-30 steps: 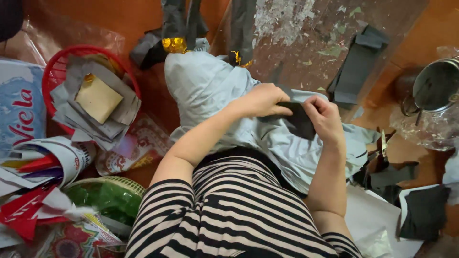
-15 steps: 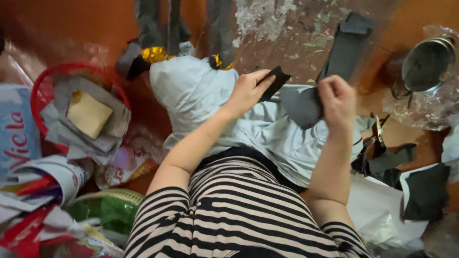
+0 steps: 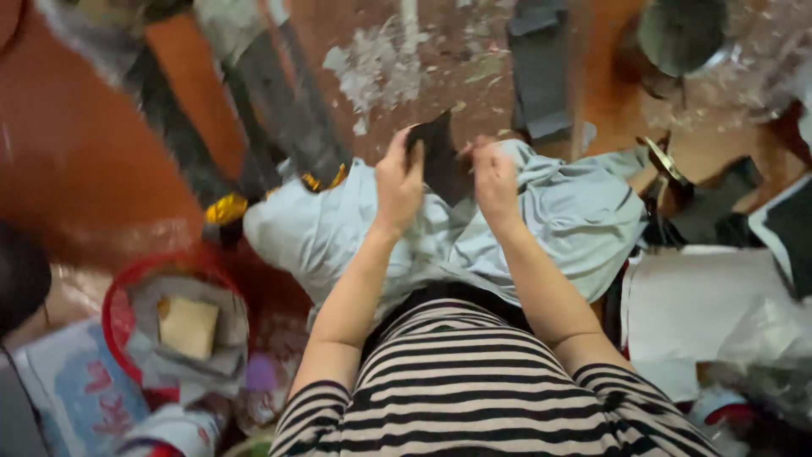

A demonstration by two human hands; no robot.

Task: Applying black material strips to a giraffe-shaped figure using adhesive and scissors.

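— What are we holding up here?

— A dark grey, almost black piece (image 3: 440, 156) of thin flat material, with a pointed upper corner and uneven edges. Our left hand (image 3: 397, 182) has its fingers closed on the piece's left edge; our right hand (image 3: 496, 179) is curled just beside its right edge, but the motion blur keeps us from telling whether those fingers actually grip it.

— And where does it sit?

— Raised between both hands, above the pale blue cloth (image 3: 541, 224) that lies bunched over our lap. Past it is the orange-brown floor (image 3: 93, 152), which carries a patch of grey flecks.

— What do we see about us?

— More dark strips (image 3: 541, 72) lie on the floor towards its far edge, and others (image 3: 715, 207) to the right, near a metal pot (image 3: 681, 34) at the top right corner. White sheets (image 3: 702, 300) lie by our right elbow. To the left, a red basket (image 3: 118, 305) holds grey pieces and a tan square block (image 3: 188, 326). We wear a black and white striped shirt (image 3: 474, 398).
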